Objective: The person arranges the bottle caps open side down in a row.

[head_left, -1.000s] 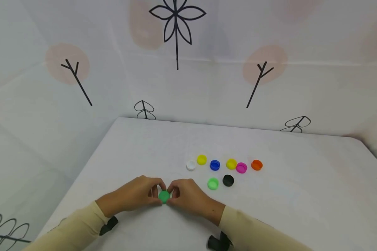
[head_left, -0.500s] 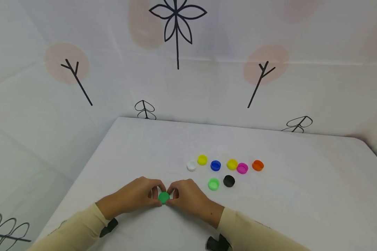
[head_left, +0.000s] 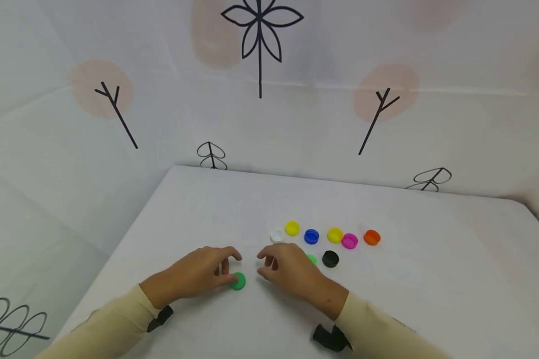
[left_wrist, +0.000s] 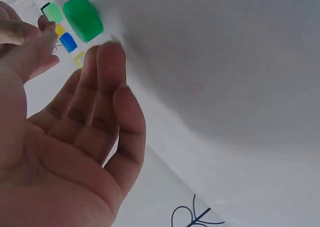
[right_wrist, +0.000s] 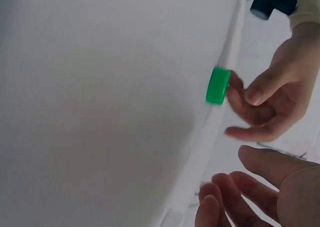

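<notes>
A dark green bottle cap point(head_left: 240, 281) lies on the white table in front of the person, and it also shows as a green cap point(left_wrist: 83, 18) in the left wrist view. The left hand point(head_left: 199, 274) is beside it, thumb tip overlapping the cap's edge in the head view, fingers bent loosely and apart from it. To the right, the right hand point(head_left: 292, 267) hovers with thumb and fingers parted and nothing between them. Behind that hand a light green cap point(head_left: 312, 259) is partly hidden. A black cap point(head_left: 330, 259) lies just past its knuckles.
Further back lies a loose row of caps: white point(head_left: 277, 236), a yellow cap point(head_left: 292, 228), a blue cap point(head_left: 311, 237), another yellow cap point(head_left: 335, 235) against a magenta cap point(head_left: 350, 241), and an orange cap point(head_left: 372, 237). A patterned white cloth point(head_left: 296, 129) hangs behind the table.
Both hands pinched the dark green cap before; now they have let it go. The right hand has drawn away to the right, and the left hand's fingers have spread while staying near the cap.
</notes>
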`<state>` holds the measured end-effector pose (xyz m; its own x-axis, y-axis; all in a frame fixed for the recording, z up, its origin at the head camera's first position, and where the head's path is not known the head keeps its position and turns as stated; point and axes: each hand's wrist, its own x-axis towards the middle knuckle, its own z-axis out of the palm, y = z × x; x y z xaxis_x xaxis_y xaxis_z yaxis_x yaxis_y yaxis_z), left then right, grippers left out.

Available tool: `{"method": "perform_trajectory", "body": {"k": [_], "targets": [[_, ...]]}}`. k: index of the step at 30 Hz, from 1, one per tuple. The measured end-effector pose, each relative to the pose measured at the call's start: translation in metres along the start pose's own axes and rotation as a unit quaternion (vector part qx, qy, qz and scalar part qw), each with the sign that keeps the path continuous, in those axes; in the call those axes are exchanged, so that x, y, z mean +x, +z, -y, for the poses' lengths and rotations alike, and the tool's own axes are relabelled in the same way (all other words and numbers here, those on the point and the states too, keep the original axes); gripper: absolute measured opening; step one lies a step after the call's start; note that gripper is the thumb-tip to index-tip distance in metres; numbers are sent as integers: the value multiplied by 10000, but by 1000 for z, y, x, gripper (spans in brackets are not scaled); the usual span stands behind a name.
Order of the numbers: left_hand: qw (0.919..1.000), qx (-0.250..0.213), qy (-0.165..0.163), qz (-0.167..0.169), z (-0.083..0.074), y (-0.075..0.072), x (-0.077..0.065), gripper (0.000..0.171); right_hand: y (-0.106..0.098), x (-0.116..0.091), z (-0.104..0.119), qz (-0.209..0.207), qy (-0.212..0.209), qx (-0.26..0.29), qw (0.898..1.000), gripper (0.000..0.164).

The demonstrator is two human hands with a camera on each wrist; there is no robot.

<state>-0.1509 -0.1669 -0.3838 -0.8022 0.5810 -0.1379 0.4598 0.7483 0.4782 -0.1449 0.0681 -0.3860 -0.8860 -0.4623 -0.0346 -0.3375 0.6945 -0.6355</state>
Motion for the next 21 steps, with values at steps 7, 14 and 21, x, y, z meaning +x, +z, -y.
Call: {"method": "perform_trajectory", "body": {"k": [7,14,21], "targets": [[9965,576,-25,-599,-14,-7,17,26,-19,4,-12,-722,301,-464,9959,26],[9947,712,-28,-738,-27,-12,39,25,-28,11,-22,-908,456,-782,9917,30],[9960,644,-72,-608,-31,-13,63,28,-31,18,-27,-687,577,-1068,9902,34]]}}
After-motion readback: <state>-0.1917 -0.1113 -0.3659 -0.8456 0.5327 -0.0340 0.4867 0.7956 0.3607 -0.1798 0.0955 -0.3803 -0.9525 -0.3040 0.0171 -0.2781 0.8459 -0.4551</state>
